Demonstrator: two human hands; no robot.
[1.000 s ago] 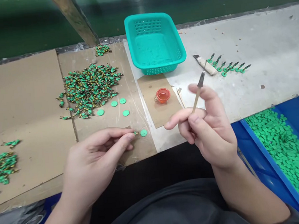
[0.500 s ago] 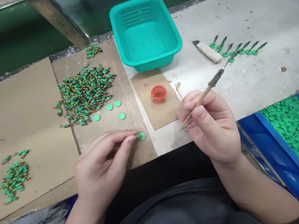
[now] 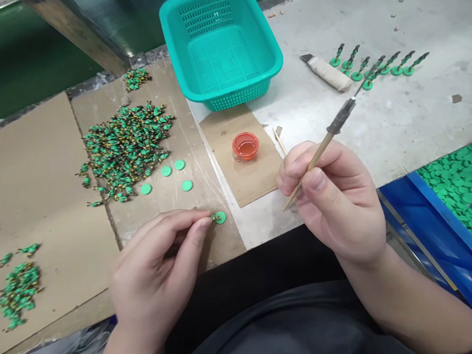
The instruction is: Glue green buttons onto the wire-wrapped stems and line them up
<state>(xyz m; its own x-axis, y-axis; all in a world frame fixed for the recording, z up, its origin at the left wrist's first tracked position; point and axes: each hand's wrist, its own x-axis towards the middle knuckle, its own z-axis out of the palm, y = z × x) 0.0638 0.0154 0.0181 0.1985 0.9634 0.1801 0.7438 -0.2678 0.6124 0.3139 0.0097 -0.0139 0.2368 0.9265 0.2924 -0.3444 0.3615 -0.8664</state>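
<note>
My left hand (image 3: 157, 266) pinches a tiny green-and-gold piece (image 3: 214, 217) between its fingertips. That piece touches the edge of a flat green disc (image 3: 221, 217) lying on the cardboard. My right hand (image 3: 333, 201) grips a thin wooden-handled tool (image 3: 316, 158) like a pen, its dark metal tip (image 3: 341, 116) pointing up and to the right. That tip hangs in the air above the grey bench, close to a row of several green disc-and-stem pieces (image 3: 379, 68). A small red cup of orange liquid (image 3: 245, 146) stands beyond the hands.
A teal plastic basket (image 3: 233, 97) stands at the back. A heap of green-and-gold pieces (image 3: 126, 153) and several green discs (image 3: 179, 165) lie on cardboard (image 3: 43, 194) at left. A cloth-wrapped knife (image 3: 326, 72) lies on the bench. A blue bin (image 3: 450, 219) of green discs sits at right.
The left fingers have brought the tiny piece against the green disc. The right hand has tilted the tool's tip toward the far right. The whole view has shifted slightly.
</note>
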